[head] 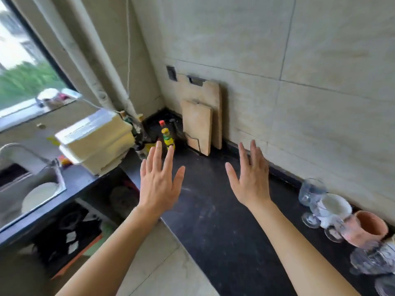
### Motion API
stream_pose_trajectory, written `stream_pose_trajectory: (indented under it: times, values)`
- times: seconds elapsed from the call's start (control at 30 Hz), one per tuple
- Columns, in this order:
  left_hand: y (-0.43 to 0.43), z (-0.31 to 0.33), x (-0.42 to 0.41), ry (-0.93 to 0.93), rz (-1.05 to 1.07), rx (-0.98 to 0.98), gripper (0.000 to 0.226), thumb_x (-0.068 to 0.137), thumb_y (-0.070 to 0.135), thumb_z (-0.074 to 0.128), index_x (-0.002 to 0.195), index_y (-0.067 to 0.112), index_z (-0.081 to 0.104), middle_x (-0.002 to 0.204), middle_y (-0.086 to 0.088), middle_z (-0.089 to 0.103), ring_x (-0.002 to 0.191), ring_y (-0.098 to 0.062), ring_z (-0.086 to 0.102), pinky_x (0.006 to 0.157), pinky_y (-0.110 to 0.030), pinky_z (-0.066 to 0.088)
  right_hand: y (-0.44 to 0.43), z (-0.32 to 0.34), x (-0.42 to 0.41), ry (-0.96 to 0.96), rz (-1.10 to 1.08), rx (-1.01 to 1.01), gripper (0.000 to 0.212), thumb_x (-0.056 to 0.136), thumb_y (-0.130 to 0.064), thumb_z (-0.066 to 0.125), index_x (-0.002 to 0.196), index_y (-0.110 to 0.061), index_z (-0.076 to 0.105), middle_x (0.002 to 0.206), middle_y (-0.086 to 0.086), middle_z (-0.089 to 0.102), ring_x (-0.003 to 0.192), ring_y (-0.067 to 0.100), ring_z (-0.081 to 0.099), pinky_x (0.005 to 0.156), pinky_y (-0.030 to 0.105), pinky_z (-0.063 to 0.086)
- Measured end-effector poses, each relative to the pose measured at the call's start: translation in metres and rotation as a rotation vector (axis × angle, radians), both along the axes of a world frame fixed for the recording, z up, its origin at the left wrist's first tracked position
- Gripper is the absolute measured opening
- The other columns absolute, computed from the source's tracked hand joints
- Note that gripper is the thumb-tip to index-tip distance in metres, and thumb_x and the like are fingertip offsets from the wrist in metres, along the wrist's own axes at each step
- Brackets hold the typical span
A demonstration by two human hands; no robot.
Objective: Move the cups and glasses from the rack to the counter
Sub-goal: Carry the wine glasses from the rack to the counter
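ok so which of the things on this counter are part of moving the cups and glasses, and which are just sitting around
Job things: stemmed glass, white cup, terracotta cup, clear glass.

Just lying about: sauce bottle, cutting boards, white box, sink.

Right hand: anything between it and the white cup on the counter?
Nothing visible. The right hand is open and empty above bare black counter. The white cup sits further right by the wall, partly behind stemmed glasses, which crowd its near side, not the hand's path along the counter.
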State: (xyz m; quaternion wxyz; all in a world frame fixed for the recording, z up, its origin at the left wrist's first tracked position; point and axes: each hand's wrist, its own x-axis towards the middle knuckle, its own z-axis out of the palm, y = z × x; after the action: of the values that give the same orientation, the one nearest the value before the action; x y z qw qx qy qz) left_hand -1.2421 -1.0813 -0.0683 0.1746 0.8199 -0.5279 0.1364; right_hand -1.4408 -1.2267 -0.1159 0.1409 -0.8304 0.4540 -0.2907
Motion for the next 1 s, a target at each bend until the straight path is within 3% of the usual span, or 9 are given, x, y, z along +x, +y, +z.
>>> stream_pose_trajectory:
  times: [0.13,0.27,0.47,0.7,1.0]
  values:
    - [0.093,0.024,0.067,-0.011,0.209,-0.082,0.067,0.099,0.053,0.035,0.155,0.016,0.03,0.163,-0.019,0.019,0.15,-0.037,0.02,0.116,-0.056,0.027,0.054,0.031,0.096,-0.055,0.207,-0.07,0.071,0.101,-0.054,0.04,0.16,-0.02,0.021,0.168,0.018,0.012,0.153,0.038,0.017,0.121,0.053,0.022]
    - [0.204,0.036,0.139,-0.024,0.375,-0.144,0.068,0.098,0.054,0.034,0.156,0.018,0.026,0.165,-0.017,0.015,0.15,-0.037,0.017,0.115,-0.059,0.028,0.134,0.058,0.203,-0.096,0.416,-0.133,0.073,0.1,-0.054,0.042,0.161,-0.022,0.017,0.169,0.014,0.007,0.154,0.035,0.012,0.122,0.048,0.015]
    - [0.396,0.053,0.255,-0.057,0.629,-0.224,0.068,0.097,0.052,0.037,0.155,0.017,0.028,0.165,-0.014,0.012,0.151,-0.034,0.013,0.116,-0.061,0.023,0.302,0.076,0.379,-0.147,0.69,-0.194,0.074,0.097,-0.053,0.045,0.16,-0.022,0.02,0.168,0.015,0.013,0.15,0.04,0.023,0.115,0.057,0.031]
    - [0.594,0.075,0.361,-0.057,0.922,-0.266,0.072,0.096,0.058,0.03,0.157,0.02,0.02,0.167,-0.01,0.006,0.152,-0.031,0.008,0.119,-0.059,0.017,0.494,0.097,0.55,-0.162,0.964,-0.223,0.073,0.094,-0.054,0.046,0.156,-0.02,0.028,0.166,0.014,0.018,0.15,0.035,0.024,0.118,0.054,0.03]
    - [0.722,0.064,0.473,-0.057,1.135,-0.311,0.073,0.095,0.056,0.033,0.157,0.019,0.021,0.166,-0.012,0.01,0.152,-0.033,0.012,0.119,-0.056,0.018,0.625,0.088,0.716,-0.183,1.197,-0.236,0.076,0.095,-0.056,0.046,0.157,-0.018,0.026,0.165,0.015,0.019,0.151,0.033,0.024,0.119,0.049,0.029]
